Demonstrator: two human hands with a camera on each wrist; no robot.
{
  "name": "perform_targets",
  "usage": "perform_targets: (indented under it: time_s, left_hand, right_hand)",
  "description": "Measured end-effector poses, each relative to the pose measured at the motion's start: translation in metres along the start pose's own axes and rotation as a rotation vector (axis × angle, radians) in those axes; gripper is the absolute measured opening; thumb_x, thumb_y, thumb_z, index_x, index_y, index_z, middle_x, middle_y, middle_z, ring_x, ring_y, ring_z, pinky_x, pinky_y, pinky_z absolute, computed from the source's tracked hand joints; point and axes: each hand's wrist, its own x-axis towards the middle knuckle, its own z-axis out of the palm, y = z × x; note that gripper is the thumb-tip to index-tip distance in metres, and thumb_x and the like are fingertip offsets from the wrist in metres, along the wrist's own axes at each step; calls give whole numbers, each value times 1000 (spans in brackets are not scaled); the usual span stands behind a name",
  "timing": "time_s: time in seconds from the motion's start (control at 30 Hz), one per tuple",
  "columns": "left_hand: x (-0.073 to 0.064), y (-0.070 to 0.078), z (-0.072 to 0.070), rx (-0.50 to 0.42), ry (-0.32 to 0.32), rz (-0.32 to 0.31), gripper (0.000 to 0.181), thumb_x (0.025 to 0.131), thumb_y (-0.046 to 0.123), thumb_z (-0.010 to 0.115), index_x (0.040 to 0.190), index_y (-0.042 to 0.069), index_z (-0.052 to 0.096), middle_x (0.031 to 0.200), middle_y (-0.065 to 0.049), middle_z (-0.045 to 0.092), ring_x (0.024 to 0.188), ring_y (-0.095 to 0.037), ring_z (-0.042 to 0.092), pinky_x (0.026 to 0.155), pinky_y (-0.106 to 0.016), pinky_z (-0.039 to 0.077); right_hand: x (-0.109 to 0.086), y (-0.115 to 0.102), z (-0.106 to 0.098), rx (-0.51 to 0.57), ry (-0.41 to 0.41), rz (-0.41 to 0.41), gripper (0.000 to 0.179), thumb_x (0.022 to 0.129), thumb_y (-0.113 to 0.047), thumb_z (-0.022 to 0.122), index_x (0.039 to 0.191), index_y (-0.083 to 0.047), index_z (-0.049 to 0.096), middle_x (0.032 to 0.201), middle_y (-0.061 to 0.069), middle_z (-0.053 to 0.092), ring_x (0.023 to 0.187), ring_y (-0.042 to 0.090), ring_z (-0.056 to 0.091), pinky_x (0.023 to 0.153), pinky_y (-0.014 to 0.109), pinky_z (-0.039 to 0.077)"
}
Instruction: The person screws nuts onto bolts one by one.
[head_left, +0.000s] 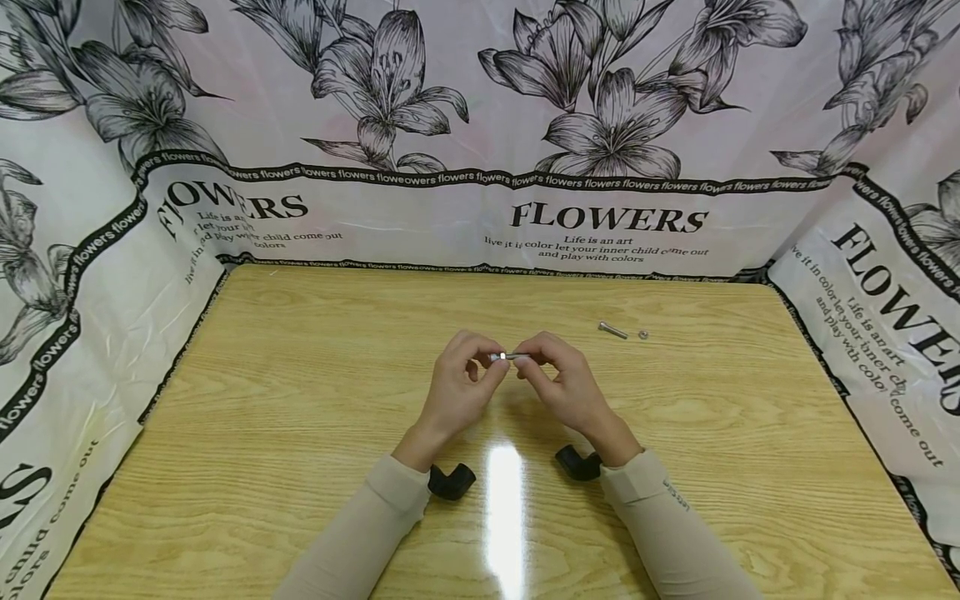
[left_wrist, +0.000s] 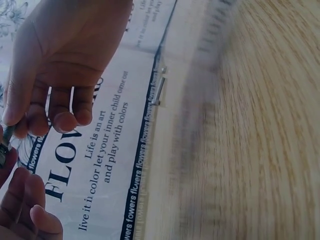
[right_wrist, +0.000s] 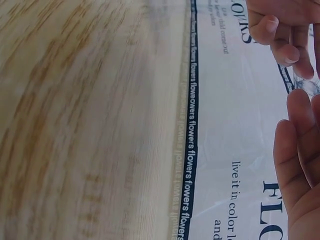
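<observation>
Over the middle of the table, a small metal bolt [head_left: 517, 356] is held level between both hands, in the head view. My left hand [head_left: 459, 387] pinches the shiny wider end between thumb and forefinger. The thumb and forefinger of my right hand [head_left: 562, 383] pinch the thin shaft from the other side. In the left wrist view, the threaded shaft [left_wrist: 7, 134] shows at the left edge between the fingertips. Within the right wrist view, both the left hand [right_wrist: 285, 30] and right hand [right_wrist: 302, 175] appear, but the bolt is out of sight.
Another bolt [head_left: 612, 330] lies on the wooden table [head_left: 300, 400] beyond my right hand, with a loose nut [head_left: 642, 334] beside it. Black bands stick out at the left wrist [head_left: 452, 482] and right wrist [head_left: 577, 463]. A flower-printed sheet [head_left: 420, 221] surrounds the table's back and sides.
</observation>
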Motion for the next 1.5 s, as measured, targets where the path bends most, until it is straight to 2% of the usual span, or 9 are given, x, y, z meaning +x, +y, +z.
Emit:
perform_targets:
  time_s: [0.07, 0.17, 0.3, 0.43, 0.67, 0.9, 1.1, 1.37, 1.5]
  left_hand:
    - [0, 0, 0, 2, 4, -10, 7, 87, -6, 65, 93, -5, 63, 92, -21, 57, 77, -31, 53, 58, -50, 40]
    - [-1, 1, 0, 4, 7, -8, 16, 84, -6, 68, 99, -5, 63, 94, -22, 58, 78, -33, 54, 58, -50, 40]
    - [0, 2, 0, 6, 3, 30, 26, 79, -9, 72, 103, -6, 60, 97, -23, 57, 79, -38, 53, 59, -51, 42]
    - [0, 1, 0, 19, 5, 61, 20, 80, -12, 69, 96, -6, 60, 96, -21, 57, 79, -38, 53, 59, -50, 42]
    - [0, 0, 0, 22, 11, 52, 9, 85, -8, 66, 92, -4, 61, 93, -19, 58, 80, -37, 53, 60, -52, 42]
    - [0, 2, 0, 5, 10, 41, 24, 80, -9, 71, 101, -5, 61, 98, -22, 58, 82, -37, 54, 61, -51, 43]
    - [1, 3, 0, 22, 10, 82, 18, 80, -14, 68, 94, -6, 60, 93, -21, 58, 80, -37, 53, 59, -50, 42]
    - [0, 2, 0, 14, 0, 35, 8, 86, -7, 65, 93, -6, 61, 92, -20, 59, 81, -38, 54, 61, -52, 42]
    - [0, 1, 0, 2, -7, 17, 15, 85, -5, 67, 99, -5, 61, 96, -20, 59, 83, -39, 54, 62, -51, 43]
  right_hand:
    - [0, 0, 0, -1, 0, -4, 11, 91, 9, 57, 96, 2, 63, 86, 15, 63, 75, 24, 61, 70, 29, 52]
    - [0, -1, 0, -5, 1, -3, 10, 91, 8, 57, 96, 2, 63, 86, 14, 63, 75, 24, 61, 70, 29, 51]
    - [0, -1, 1, -6, 1, -6, 10, 90, 8, 58, 96, 2, 63, 87, 11, 63, 76, 27, 61, 71, 28, 51]
    - [0, 0, 1, 0, 3, -14, 10, 90, 9, 58, 96, 3, 63, 88, 12, 63, 75, 26, 61, 71, 28, 52]
    - [0, 1, 1, -1, 7, -15, 11, 90, 9, 58, 96, 2, 63, 87, 13, 62, 74, 23, 60, 70, 28, 51]
    - [0, 0, 1, 0, 2, -7, 10, 91, 9, 57, 96, 2, 63, 87, 11, 62, 76, 25, 60, 71, 28, 52]
    - [0, 0, 1, 3, 4, -25, 12, 89, 12, 57, 95, 3, 63, 87, 12, 62, 75, 24, 60, 70, 27, 51]
    - [0, 0, 1, 7, 4, -15, 12, 90, 11, 57, 96, 2, 63, 86, 13, 62, 75, 22, 60, 71, 28, 51]
    - [-1, 1, 1, 3, 3, -12, 12, 90, 11, 57, 96, 3, 63, 86, 13, 62, 75, 22, 60, 70, 28, 51]
